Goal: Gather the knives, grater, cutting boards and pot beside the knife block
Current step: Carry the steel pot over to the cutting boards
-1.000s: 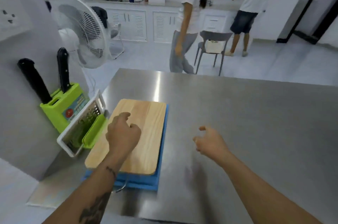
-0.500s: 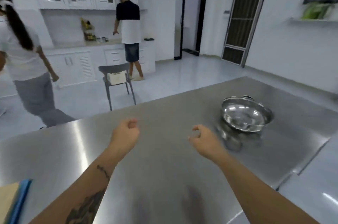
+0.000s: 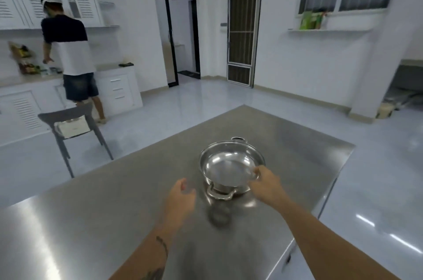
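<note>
A shiny steel pot (image 3: 231,166) with two loop handles stands on the steel table (image 3: 114,211), near its far right corner. My right hand (image 3: 265,182) is at the pot's right rim, thumb touching or just over the edge; a firm grip does not show. My left hand (image 3: 180,197) hovers open to the left of the pot's near handle, a little apart from it. The knife block, knives, grater and cutting boards are out of view.
The table's right edge (image 3: 329,190) and far corner lie close behind the pot. A grey chair (image 3: 73,126) stands on the floor at the left. A person (image 3: 68,50) stands at the back counter, facing away.
My view has swung right, from the knife block and boards to the pot. Both hands have come forward to the pot; the right one now reaches its rim.
</note>
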`<state>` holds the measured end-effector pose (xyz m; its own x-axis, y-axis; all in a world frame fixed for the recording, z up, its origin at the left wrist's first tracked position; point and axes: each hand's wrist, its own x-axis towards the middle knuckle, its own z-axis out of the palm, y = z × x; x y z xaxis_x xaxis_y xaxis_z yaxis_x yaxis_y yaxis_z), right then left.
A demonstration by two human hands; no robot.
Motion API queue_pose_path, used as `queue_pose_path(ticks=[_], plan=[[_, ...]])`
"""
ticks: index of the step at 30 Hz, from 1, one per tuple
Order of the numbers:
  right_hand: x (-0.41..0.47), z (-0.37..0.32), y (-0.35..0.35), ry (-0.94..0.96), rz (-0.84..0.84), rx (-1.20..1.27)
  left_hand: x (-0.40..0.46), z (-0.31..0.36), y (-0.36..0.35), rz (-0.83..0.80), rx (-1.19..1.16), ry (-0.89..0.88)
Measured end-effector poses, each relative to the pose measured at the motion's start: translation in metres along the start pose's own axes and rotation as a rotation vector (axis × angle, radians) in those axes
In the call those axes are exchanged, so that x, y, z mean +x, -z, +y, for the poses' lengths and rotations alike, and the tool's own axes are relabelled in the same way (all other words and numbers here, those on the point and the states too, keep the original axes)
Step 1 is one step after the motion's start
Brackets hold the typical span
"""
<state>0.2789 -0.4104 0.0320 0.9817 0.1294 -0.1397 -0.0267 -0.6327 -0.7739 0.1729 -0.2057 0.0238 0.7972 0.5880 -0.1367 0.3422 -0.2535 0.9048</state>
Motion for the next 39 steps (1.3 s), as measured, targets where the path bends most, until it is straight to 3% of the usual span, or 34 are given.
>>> queue_pose_path(ticks=[9,12,18,21,25,28,31,39], plan=[[0.043,0.049,0.007,-0.066,-0.037,-0.036,0.034,-0.001,-0.097,-0.106,-0.128,0.135],[0.048,0.055,0.007,-0.068,-0.042,-0.07,0.044,-0.009,-0.113,-0.071,-0.226,0.121],[0.052,0.05,0.013,-0.054,-0.055,-0.081,0.052,-0.024,-0.117,0.018,-0.457,0.232],[0.053,0.045,0.008,-0.037,-0.065,-0.083,0.056,-0.022,-0.114,-0.031,-0.612,0.374],[0.054,0.035,0.0,-0.012,-0.068,-0.088,0.056,-0.012,-0.108,-0.019,-0.744,0.438],[0.052,0.03,-0.008,0.018,-0.029,-0.085,0.058,-0.027,-0.096,0.03,-0.682,0.384],[0.05,0.028,-0.022,0.078,0.024,-0.068,0.053,-0.05,-0.069,0.11,-0.469,0.32],[0.04,0.007,-0.068,0.139,-0.001,-0.132,0.022,-0.096,0.031,0.286,-0.093,0.203]])
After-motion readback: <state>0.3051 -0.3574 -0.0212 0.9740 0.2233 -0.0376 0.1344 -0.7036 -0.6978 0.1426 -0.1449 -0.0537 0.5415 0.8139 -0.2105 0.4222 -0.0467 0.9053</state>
